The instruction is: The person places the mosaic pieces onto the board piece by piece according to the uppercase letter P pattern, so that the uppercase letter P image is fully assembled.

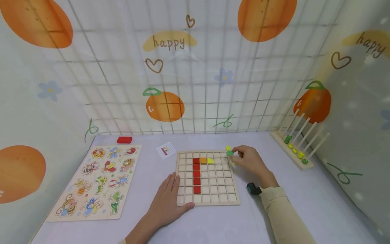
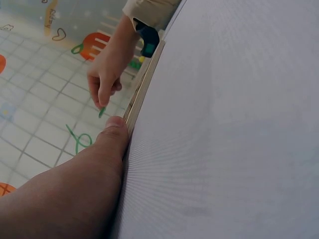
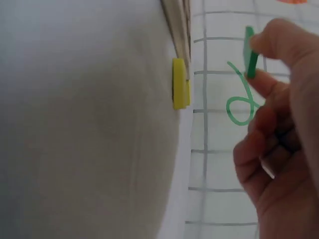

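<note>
A wooden grid board [image 1: 217, 194] lies flat on the table. A column of red square tiles [image 1: 196, 174] sits in its cells, with an orange tile [image 1: 203, 160] and a yellow cut-cornered tile [image 1: 210, 160] in a row to the right of the top. Over the board's upper right corner, my right hand [image 1: 251, 162] pinches a small green tile [image 3: 250, 52] between thumb and index finger. My left hand [image 1: 166, 201] rests with straight fingers along the left edge, its thumb at the lower left corner. Yellow pieces [image 3: 179, 83] lie near the board's right side, partly hidden by my right hand.
Left of the board lies an insect picture puzzle [image 1: 105, 183], with a red block [image 1: 124, 140] behind it. A small pattern card [image 1: 166, 150] is at the board's upper left. A pegged bead rack [image 1: 292, 150] stands far right, before a fabric backdrop.
</note>
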Demonstrator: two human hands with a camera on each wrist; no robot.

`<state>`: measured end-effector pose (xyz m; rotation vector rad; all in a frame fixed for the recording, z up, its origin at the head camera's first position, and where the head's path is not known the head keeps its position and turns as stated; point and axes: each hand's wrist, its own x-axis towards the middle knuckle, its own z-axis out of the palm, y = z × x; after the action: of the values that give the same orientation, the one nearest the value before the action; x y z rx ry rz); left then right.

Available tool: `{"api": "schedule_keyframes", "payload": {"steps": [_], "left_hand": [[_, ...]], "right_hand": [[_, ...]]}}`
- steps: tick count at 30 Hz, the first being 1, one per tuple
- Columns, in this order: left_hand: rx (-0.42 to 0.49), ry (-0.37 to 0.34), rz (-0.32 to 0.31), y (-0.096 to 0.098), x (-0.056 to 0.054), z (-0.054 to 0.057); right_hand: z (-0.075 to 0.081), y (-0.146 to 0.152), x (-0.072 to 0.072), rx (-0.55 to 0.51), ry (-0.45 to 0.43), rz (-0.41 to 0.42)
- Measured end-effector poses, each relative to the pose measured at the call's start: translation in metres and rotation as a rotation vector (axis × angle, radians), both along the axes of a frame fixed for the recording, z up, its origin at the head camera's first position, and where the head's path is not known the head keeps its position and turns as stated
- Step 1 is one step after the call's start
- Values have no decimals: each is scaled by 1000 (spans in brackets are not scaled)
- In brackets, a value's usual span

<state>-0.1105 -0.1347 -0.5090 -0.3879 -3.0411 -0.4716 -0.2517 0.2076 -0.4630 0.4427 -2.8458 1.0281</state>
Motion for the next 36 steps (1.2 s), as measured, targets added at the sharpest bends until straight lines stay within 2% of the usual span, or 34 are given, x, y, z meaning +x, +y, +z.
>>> {"api": "schedule_keyframes", "payload": {"steps": [7, 13, 18, 25, 36], "left_hand": [[14, -28, 2, 1, 1, -1], [6, -37, 4, 2, 1, 0], [9, -43, 10, 1, 2, 1], [27, -46, 11, 2, 3, 4], [29, -41, 6, 1, 2, 5]], "right_hand": [[9, -13, 10, 25, -38, 109], [22, -28, 21, 64, -5, 184], [27, -43, 29, 78, 28, 260], [22, -60, 37, 140, 75, 349], [13, -75, 40, 190, 56, 381]]}}
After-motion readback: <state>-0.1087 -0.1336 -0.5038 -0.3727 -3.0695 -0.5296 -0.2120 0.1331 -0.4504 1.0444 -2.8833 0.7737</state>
